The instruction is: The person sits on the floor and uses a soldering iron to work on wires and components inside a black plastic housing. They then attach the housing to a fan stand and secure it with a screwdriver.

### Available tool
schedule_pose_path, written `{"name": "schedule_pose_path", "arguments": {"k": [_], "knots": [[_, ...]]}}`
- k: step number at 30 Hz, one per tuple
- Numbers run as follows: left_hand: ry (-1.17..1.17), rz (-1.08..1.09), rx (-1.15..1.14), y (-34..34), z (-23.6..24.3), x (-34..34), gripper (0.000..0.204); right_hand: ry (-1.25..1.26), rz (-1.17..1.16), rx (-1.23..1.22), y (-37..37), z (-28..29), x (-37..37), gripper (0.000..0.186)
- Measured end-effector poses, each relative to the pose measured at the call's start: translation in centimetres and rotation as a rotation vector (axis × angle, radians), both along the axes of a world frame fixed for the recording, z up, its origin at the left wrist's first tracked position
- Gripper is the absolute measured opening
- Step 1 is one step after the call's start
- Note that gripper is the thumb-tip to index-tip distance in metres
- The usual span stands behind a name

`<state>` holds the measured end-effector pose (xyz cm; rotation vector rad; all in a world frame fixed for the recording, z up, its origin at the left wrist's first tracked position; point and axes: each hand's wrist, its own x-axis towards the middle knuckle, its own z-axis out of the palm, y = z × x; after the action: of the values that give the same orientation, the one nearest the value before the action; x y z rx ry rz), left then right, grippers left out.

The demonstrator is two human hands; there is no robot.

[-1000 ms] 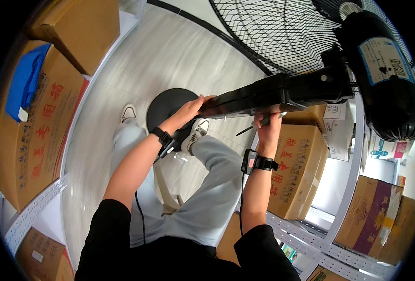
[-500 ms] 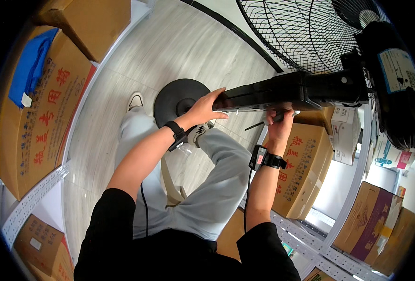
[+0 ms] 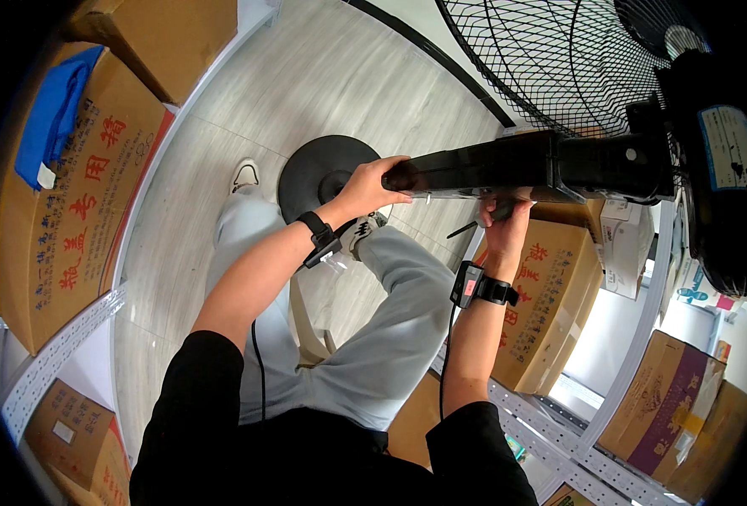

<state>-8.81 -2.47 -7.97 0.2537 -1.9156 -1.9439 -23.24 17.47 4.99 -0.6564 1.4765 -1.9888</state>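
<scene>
A black fan fills the upper right, with its wire cage (image 3: 550, 59), motor housing (image 3: 715, 160) and long box-shaped body (image 3: 483, 169). My left hand (image 3: 372, 185) is closed round the body's left end, thumb underneath and fingers on top. Under the body, my right hand (image 3: 507, 223) is closed on a dark tool with a thin shaft (image 3: 462, 230), like a screwdriver. Its shaft points left, away from my fingers; the handle is partly hidden. A small pale peg (image 3: 428, 200) sticks out below the body. On the floor stands a round black base (image 3: 306, 173), apart from the body.
Cardboard boxes (image 3: 95, 202) sit on the left shelf, one with a folded blue cloth (image 3: 53, 118) on top. Another box (image 3: 546, 295) stands beside my right forearm, near a metal shelf frame (image 3: 635, 337). My legs (image 3: 399, 278) straddle a beige strip.
The fan's body and cage have shifted slightly right in view. Both hands keep their grip, and the thin shaft has tilted a little more steeply.
</scene>
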Motion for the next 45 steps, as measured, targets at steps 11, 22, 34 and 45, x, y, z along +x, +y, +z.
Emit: {"name": "schedule_pose_path", "arguments": {"k": [11, 22, 34, 45], "knots": [[0.008, 0.002, -0.033, 0.2, 1.0, -0.2, 0.067, 0.029, -0.235, 0.055, 0.0, -0.4, 0.8, 0.058], [-0.006, 0.002, -0.133, -0.2, 1.8, -0.1, 0.065, -0.013, -0.155, -0.008, 0.3, 0.1, 0.6, 0.053], [0.161, 0.045, -0.287, -0.1, 9.9, -0.1, 0.078, 0.106, -0.062, -0.020, -0.5, 0.8, 0.0, 0.048], [0.101, 0.021, -0.263, -0.7, 12.7, 0.3, 0.074, 0.063, 0.007, -0.060, -0.4, 2.5, 0.0, 0.048]]}}
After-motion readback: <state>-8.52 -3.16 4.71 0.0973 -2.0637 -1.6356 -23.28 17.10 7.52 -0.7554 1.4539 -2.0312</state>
